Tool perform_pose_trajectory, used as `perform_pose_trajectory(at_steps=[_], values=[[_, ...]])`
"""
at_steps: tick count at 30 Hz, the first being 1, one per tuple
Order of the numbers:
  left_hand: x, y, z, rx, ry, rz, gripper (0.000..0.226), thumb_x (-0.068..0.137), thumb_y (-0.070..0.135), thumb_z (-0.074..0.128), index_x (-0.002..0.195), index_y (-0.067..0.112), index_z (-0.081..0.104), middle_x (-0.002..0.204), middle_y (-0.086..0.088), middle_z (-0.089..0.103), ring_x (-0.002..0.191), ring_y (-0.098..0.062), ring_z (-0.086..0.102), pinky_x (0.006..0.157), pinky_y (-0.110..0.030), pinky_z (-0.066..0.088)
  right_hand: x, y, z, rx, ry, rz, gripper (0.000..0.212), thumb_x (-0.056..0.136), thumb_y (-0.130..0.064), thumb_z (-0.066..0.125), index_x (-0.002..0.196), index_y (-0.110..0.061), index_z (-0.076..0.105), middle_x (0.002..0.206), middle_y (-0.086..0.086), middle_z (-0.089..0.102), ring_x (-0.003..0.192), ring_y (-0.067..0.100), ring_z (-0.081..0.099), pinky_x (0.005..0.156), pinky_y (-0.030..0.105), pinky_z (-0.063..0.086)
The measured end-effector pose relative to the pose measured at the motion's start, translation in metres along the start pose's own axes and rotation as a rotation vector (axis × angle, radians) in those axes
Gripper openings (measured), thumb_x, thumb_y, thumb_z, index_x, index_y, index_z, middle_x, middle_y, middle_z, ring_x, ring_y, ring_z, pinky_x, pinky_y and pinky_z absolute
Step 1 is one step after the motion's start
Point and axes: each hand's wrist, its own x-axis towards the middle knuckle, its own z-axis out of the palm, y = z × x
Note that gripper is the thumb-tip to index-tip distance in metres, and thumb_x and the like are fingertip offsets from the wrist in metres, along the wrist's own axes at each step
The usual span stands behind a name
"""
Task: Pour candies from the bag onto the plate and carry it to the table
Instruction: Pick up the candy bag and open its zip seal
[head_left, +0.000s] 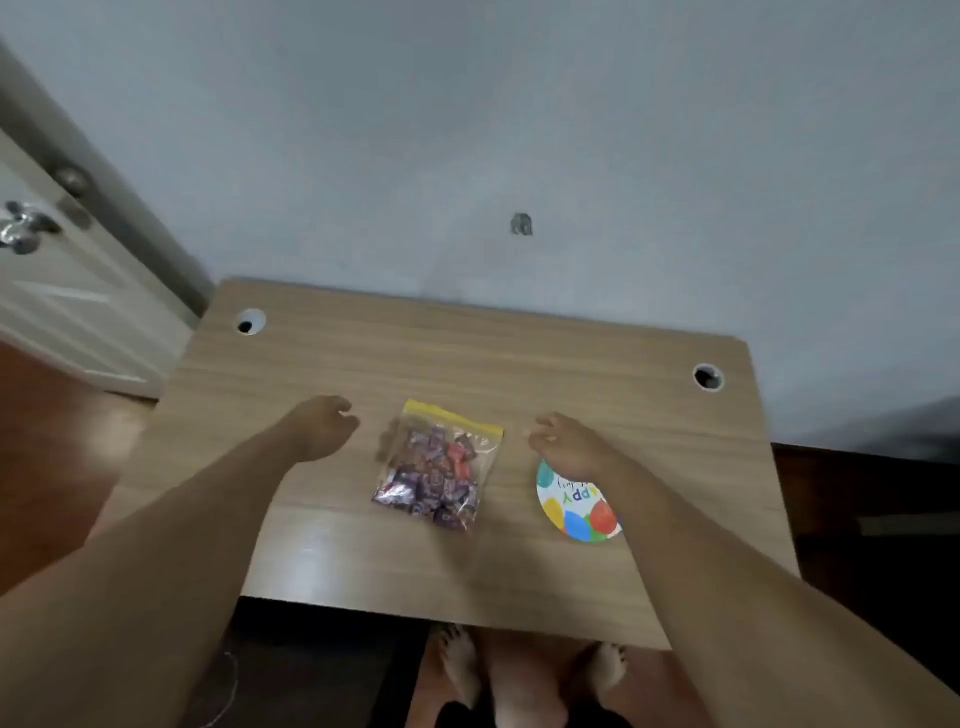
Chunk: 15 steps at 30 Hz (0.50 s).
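With both hands empty and loosely open, the left hand (324, 428) and right hand (566, 441) flank the sealed bag (439, 467) of candies lying flat on the worktop (467, 353), so a hasty pour could overshoot the small plate (571, 512) beside it
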Motion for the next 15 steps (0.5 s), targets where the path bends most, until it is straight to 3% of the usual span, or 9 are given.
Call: perform_pose_trajectory(at_steps=[3,6,10,12,13,15], values=[[0.001,-0.007,0.019,-0.046,-0.028,-0.042,0.051,0.104,0.032,0.059,0.15,0.01,0.058,0.154,-0.016,0.059,0.144,-0.033,0.053,0.118,-0.033,0.04,0.014,0.008,0.028,0.111,-0.047,0.037,0.06,0.108,-0.036,0.058,0.16,-0.011,0.044,0.162,0.004,0.051,0.148,0.022,0.052,0.118,0.032,0.04],[0.002,-0.01,0.044,-0.139,-0.064,-0.086,0.053,0.103,0.027,0.06,0.152,0.01,0.055,0.14,-0.016,0.069,0.132,-0.033,0.063,0.109,-0.036,0.048,0.027,0.017,0.056,0.109,-0.048,0.079,0.047,0.107,-0.033,0.058,0.149,-0.013,0.057,0.146,0.005,0.064,0.13,0.022,0.063,0.108,0.032,0.045],[0.011,-0.017,0.081,-0.485,-0.06,-0.155,0.062,0.102,0.015,0.061,0.16,0.009,0.041,0.122,-0.018,0.067,0.096,-0.037,0.07,0.083,-0.047,0.06,0.039,0.019,0.086,0.156,-0.056,0.073,0.028,0.105,-0.024,0.057,0.124,-0.012,0.074,0.12,0.004,0.074,0.108,0.018,0.067,0.095,0.03,0.051],[0.014,-0.014,0.098,-0.652,-0.056,-0.199,0.064,0.103,0.013,0.059,0.163,0.012,0.036,0.13,-0.017,0.063,0.096,-0.032,0.067,0.088,-0.05,0.063,0.048,0.023,0.102,0.2,-0.027,0.075,0.026,0.103,-0.023,0.059,0.113,-0.009,0.078,0.111,0.009,0.077,0.092,0.014,0.069,0.082,0.027,0.053],[0.017,-0.013,0.107,-0.739,-0.057,-0.223,0.064,0.104,0.015,0.06,0.163,0.013,0.036,0.132,-0.015,0.064,0.097,-0.031,0.067,0.092,-0.052,0.063,0.052,0.024,0.109,0.256,-0.028,0.082,0.027,0.103,-0.025,0.061,0.116,-0.007,0.078,0.113,0.011,0.078,0.091,0.012,0.069,0.081,0.026,0.055],[0.021,-0.012,0.122,-0.893,-0.07,-0.275,0.066,0.102,0.025,0.067,0.161,0.016,0.039,0.133,-0.014,0.068,0.097,-0.03,0.069,0.094,-0.055,0.062,0.061,0.029,0.122,0.353,-0.016,0.102,0.038,0.1,-0.031,0.067,0.129,-0.008,0.074,0.127,0.011,0.076,0.105,0.014,0.074,0.096,0.032,0.06]])
